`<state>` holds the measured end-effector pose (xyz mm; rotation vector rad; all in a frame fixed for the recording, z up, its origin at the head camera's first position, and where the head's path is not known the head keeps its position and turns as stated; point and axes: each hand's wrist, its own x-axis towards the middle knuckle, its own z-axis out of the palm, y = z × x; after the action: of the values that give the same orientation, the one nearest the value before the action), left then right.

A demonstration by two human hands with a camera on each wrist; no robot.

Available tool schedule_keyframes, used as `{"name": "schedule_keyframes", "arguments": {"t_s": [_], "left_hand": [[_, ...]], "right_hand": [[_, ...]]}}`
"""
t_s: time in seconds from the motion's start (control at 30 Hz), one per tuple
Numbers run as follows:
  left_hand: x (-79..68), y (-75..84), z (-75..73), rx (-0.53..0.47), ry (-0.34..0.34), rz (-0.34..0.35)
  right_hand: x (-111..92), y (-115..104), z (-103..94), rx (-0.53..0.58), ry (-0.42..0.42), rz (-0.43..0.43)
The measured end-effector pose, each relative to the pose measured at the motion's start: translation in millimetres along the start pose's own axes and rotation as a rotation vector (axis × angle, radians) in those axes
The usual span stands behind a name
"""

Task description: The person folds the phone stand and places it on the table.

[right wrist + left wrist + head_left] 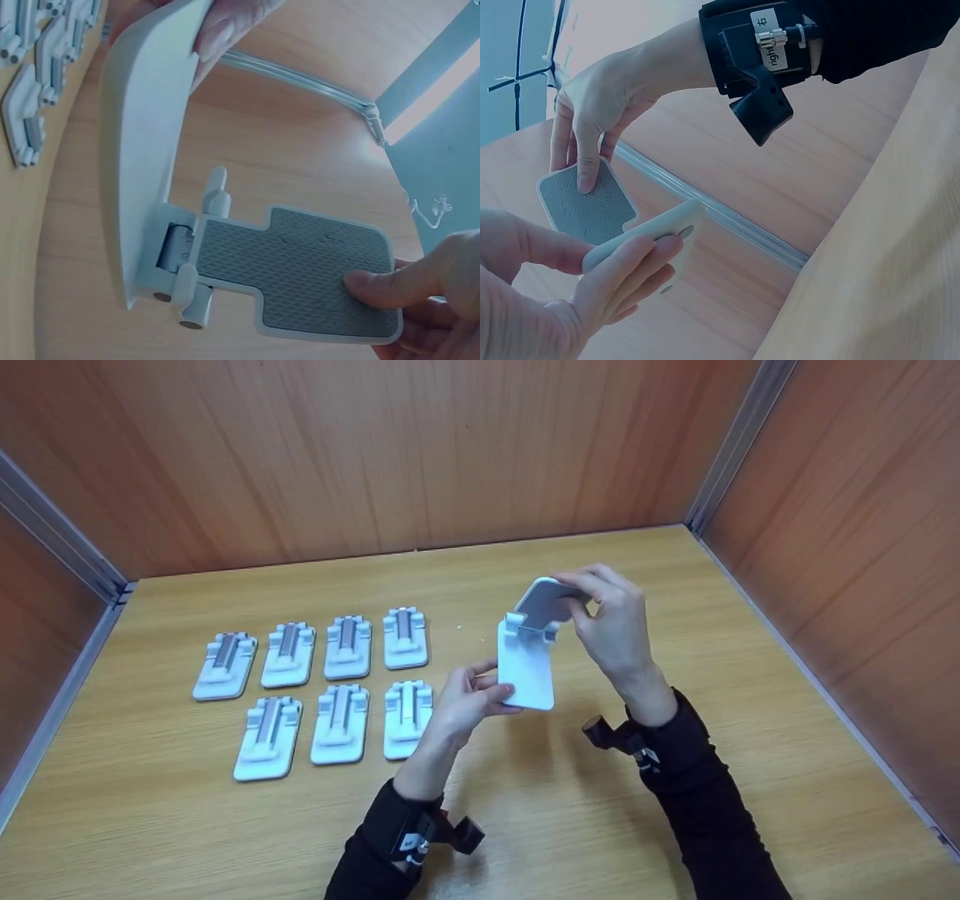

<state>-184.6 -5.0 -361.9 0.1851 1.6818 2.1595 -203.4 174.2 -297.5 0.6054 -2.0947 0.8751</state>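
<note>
Above the table, both hands hold a white folding phone stand (526, 667), its padded plate swung up at an angle from the base. My left hand (469, 701) grips the lower end of the base between thumb and fingers. At the top, my right hand (615, 619) pinches the free end of the plate. In the right wrist view the plate's grey textured pad (307, 270) faces the camera, with the right thumb pressed on it. A hinge (176, 247) joins the plate to the base. The left wrist view shows the base edge-on in the left fingers.
Several folded white phone stands lie on the wooden table (187, 825) to the left, in a back row (347, 649) and a front row (340, 727). The nearest stand (405, 727) is beside my left wrist. Wood-grain panels (412, 457) enclose the table's back and sides.
</note>
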Motion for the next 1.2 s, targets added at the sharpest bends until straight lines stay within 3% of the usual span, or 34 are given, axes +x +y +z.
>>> {"name": "schedule_keyframes", "arguments": {"t_s": [0.47, 1.2], "left_hand": [[4.8, -7.1, -2.2, 0.029, 0.042, 0.019], [6.8, -4.2, -8.1, -0.025, 0.079, 0.012]], "right_hand": [[-13, 3, 16.5, 0.058, 0.141, -0.051], [-53, -5, 47.1, -0.039, 0.102, -0.15]]}}
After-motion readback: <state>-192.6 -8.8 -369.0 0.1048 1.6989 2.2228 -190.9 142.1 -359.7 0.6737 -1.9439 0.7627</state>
